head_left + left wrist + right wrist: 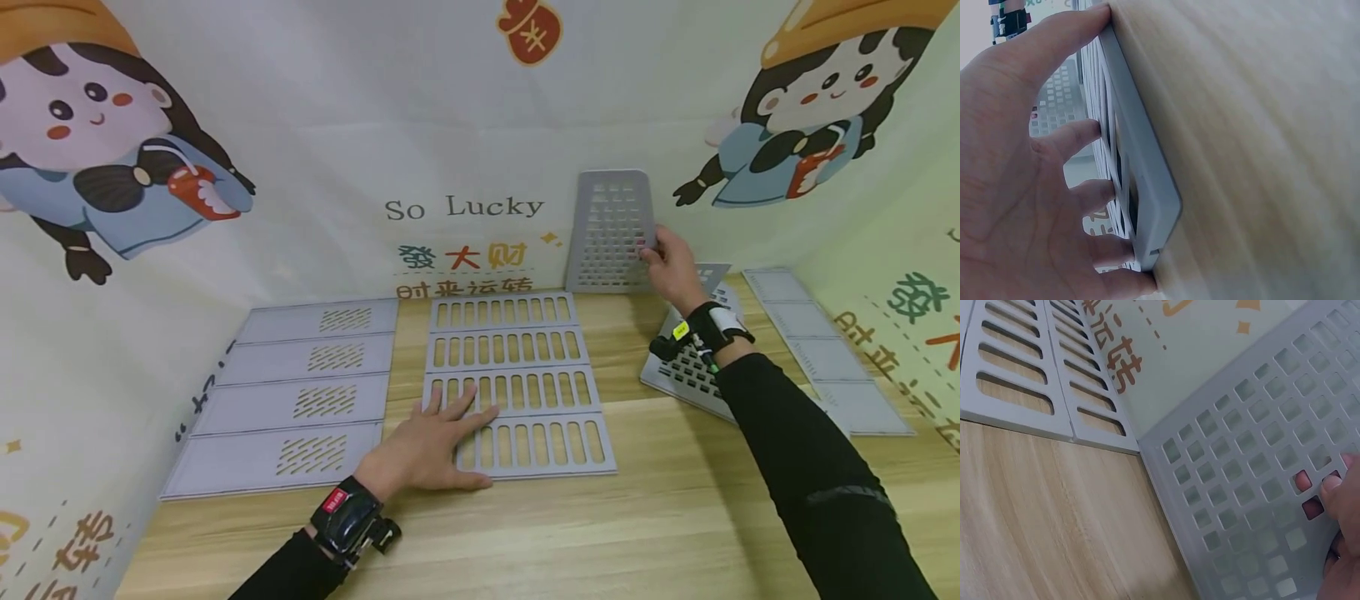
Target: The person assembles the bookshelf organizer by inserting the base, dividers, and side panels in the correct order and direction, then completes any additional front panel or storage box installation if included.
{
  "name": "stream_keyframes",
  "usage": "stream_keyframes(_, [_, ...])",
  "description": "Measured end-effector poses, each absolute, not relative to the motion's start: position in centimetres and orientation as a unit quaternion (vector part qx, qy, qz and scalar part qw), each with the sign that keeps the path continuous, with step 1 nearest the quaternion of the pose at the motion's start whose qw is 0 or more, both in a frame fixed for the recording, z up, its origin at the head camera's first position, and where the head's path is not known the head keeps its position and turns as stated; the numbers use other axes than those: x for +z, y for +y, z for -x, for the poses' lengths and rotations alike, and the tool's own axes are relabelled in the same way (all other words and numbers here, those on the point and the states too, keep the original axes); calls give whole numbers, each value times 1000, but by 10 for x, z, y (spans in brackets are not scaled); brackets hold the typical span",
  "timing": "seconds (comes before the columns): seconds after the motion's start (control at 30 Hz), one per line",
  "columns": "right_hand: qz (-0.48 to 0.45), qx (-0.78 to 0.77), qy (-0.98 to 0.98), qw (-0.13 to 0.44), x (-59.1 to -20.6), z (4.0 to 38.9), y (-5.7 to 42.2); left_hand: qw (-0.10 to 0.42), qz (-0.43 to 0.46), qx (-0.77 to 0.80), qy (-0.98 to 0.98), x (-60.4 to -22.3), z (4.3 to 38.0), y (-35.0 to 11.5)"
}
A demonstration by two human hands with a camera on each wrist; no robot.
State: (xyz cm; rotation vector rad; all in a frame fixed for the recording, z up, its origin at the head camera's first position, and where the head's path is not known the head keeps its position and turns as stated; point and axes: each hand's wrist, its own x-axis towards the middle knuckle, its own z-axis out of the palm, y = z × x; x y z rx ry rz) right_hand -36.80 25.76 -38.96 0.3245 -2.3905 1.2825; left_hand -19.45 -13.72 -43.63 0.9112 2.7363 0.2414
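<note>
My right hand point(675, 271) pinches the right edge of a grey plastic panel with rows of square holes point(591, 250). The panel stands upright against the back wall, and fingertips show through its holes in the right wrist view. A column of several grey panels with long slots point(513, 364) lies flat in the middle of the table. My left hand point(427, 446) rests spread on the nearer left side of that column, its thumb at the front edge. Close up in the left wrist view, straight fingertips touch the slotted panel's edge point(1141, 144).
Several grey panels with slanted slits point(247, 408) lie in a column on the left. Under the right forearm, more holed panels point(660, 375) lie at an angle. Plain-faced panels point(817, 333) line the right side. Printed cloth walls point(337, 167) enclose the wooden table point(570, 533).
</note>
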Motion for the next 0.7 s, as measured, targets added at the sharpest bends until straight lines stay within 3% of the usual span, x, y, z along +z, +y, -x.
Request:
stream_keyframes(0.3, [-140,422,-879,171,-382,376,262,130,-315,89,936,-434,195,-137])
stream_keyframes(0.57, [-127,367,-916,102,-376,380,264,138,-311,106,934,-434,195,-137])
stream_keyframes(0.7, [-136,358,-918,100,-376,382,265,138,-310,112,934,-434,195,-137])
